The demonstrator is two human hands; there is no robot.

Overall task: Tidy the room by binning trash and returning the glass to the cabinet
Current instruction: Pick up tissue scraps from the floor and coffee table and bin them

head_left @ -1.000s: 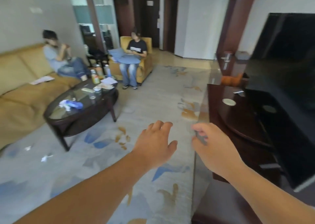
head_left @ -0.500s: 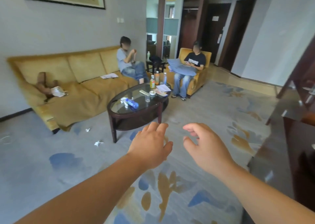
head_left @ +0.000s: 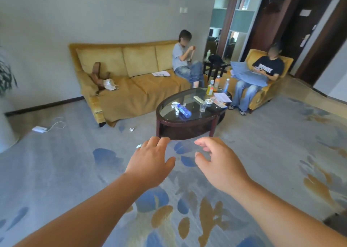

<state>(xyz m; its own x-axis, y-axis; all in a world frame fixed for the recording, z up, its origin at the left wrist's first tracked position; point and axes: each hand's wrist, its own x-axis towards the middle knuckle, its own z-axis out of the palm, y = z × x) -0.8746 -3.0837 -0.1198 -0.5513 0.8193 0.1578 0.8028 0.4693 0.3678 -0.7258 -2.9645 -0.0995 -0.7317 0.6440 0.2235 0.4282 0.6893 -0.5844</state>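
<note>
Both hands out front, nothing held. Left hand point(head_left: 150, 162) palm down, fingers loosely spread; right hand point(head_left: 218, 164) half-curled, thumb and fingers parted around nothing. Both hover over the patterned carpet point(head_left: 56, 171), short of the coffee table point(head_left: 187, 122).

Landmark: the coffee table. On the carpet on its near-left side, a crumpled paper scrap point(head_left: 139, 146) shows just past the left hand's fingers; a second scrap point(head_left: 132, 129) lies further on, toward the sofa point(head_left: 135, 92). On the glass top: a fallen blue bottle point(head_left: 183, 111) with white wrapper litter beside it, and to their right, mid-table, the clear glass point(head_left: 203, 107), upright. Upright bottles and papers crowd the far end. No bin or cabinet in view.

Judgement: collection not begun; this is the approach. Next move likely a stoop for the nearest scrap, or a step on to the table.
</note>
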